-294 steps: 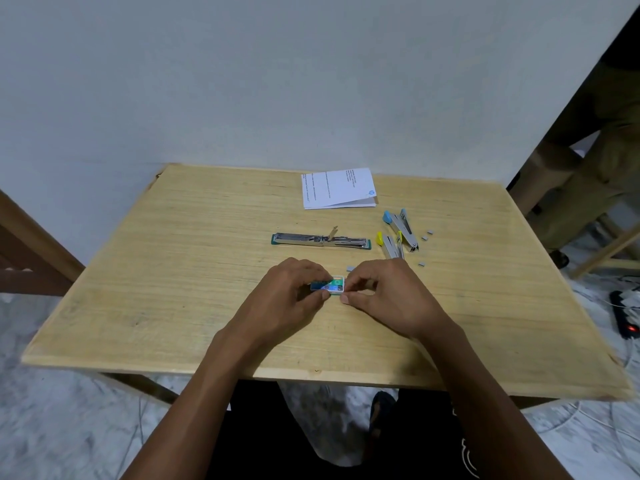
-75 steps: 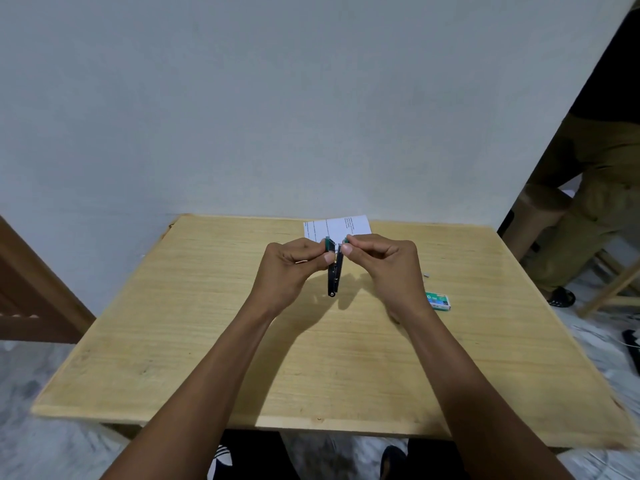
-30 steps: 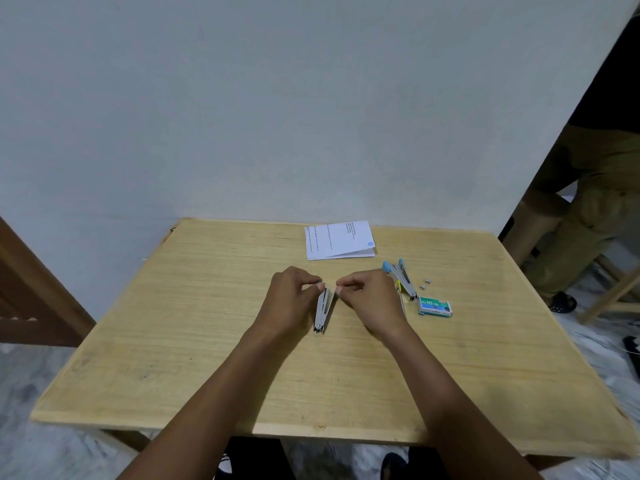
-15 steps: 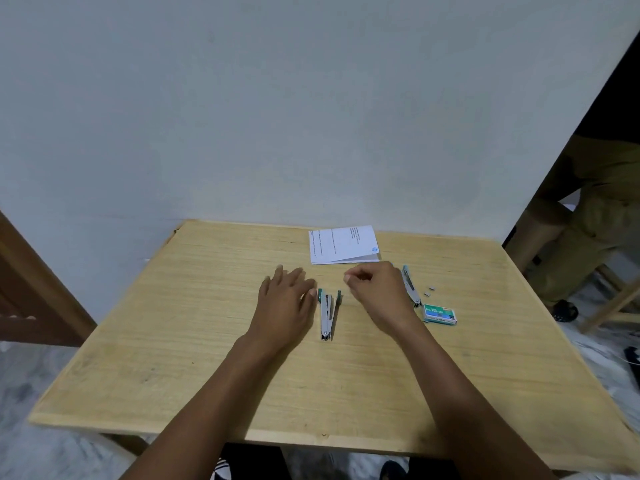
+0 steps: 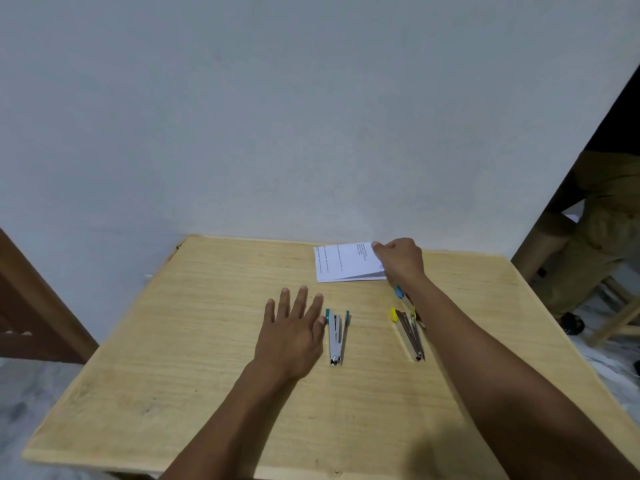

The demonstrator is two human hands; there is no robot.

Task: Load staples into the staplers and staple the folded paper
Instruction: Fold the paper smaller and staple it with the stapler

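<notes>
- Three staplers lie on the wooden table [image 5: 194, 358]: the green-tipped stapler [image 5: 336, 336] mid-table, and the yellow-tipped stapler [image 5: 408, 336] and blue-tipped stapler [image 5: 401, 295] beside the right forearm.
- The left hand [image 5: 294, 327] rests flat by the green one, fingers straight, holding nothing.
- The right hand [image 5: 401, 259] pinches the folded paper [image 5: 346, 263] at its far right corner.
- Pulling the paper back could sweep the forearm into those two staplers, and a one-corner pinch may let the fold splay.

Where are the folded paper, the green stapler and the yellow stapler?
folded paper [image 5: 343, 263]: head view, white top sheet.
green stapler [image 5: 335, 336]: head view, metal body.
yellow stapler [image 5: 409, 336]: head view, metal body.
</notes>
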